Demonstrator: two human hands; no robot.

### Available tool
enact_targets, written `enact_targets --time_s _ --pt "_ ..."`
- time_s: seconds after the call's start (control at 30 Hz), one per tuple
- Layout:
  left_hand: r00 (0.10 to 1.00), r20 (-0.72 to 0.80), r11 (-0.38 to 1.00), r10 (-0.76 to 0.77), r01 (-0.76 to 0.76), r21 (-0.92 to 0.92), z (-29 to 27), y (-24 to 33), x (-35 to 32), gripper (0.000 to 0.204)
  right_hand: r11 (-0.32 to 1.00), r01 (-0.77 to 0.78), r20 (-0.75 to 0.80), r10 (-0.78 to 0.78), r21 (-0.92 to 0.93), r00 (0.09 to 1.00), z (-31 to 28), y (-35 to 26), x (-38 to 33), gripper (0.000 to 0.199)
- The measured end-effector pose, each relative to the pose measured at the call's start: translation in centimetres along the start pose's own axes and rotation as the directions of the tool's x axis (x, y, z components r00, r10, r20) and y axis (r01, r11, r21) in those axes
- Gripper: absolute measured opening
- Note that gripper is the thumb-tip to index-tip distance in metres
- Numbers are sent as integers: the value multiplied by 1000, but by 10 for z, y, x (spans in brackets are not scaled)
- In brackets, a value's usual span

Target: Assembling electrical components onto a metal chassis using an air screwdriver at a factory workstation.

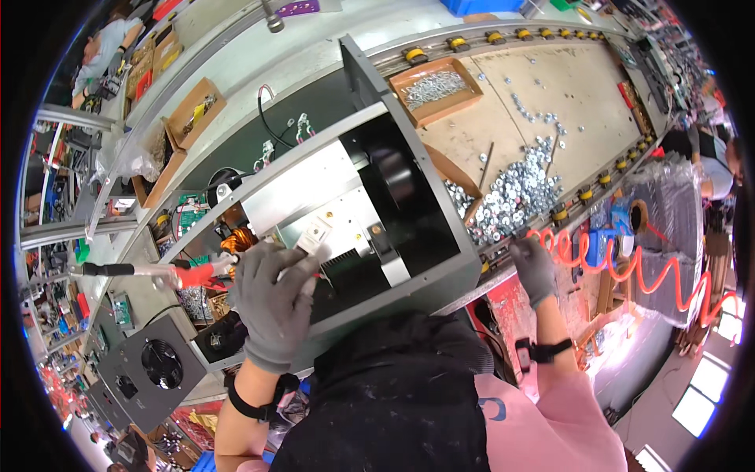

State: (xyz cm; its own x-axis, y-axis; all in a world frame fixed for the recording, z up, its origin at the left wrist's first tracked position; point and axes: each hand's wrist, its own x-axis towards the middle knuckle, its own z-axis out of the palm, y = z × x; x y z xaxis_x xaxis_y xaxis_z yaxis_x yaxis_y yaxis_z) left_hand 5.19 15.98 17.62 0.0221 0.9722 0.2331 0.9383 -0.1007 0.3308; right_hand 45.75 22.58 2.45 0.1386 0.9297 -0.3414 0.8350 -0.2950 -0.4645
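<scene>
A dark grey metal chassis [440, 295] lies open in front of me, with a bright metal plate and black parts inside. My left hand [275, 303], in a grey glove, reaches over its left side. Its thumb and fingers close about the lower end of a small white block [316, 233] above the plate. Beside that hand are a copper-coloured coil [238, 240] and a tool with a red grip [195, 275]. My right hand [533, 271], also gloved, is curled at the bench edge, by loose washers [515, 197] and a coiled orange hose [582, 252]. What it holds is hidden.
A cardboard tray of screws [436, 90] stands on the bench at the far right. Yellow rollers [495, 37] line the rail behind it. A grey panel with a fan [161, 363] lies at the left. Another person [106, 51] is at the upper left.
</scene>
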Motion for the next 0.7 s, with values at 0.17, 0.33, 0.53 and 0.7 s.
enact_targets --time_s 0.17,0.33,0.53,0.7 --pt "993 8 993 -114 114 13 -3 -3 -5 20 986 73 -78 -85 -153 993 64 -27 153 35" --pt "989 -12 988 -145 144 -57 2 -11 -10 23 846 -222 126 319 -485 939 94 -41 227 47" --pt "985 13 973 -169 169 -157 0 -15 -8 24 937 -194 60 220 -290 974 99 0 260 43" --pt "988 10 975 -154 153 -160 -1 -16 -9 23 687 437 -317 -304 580 898 -19 -136 188 13"
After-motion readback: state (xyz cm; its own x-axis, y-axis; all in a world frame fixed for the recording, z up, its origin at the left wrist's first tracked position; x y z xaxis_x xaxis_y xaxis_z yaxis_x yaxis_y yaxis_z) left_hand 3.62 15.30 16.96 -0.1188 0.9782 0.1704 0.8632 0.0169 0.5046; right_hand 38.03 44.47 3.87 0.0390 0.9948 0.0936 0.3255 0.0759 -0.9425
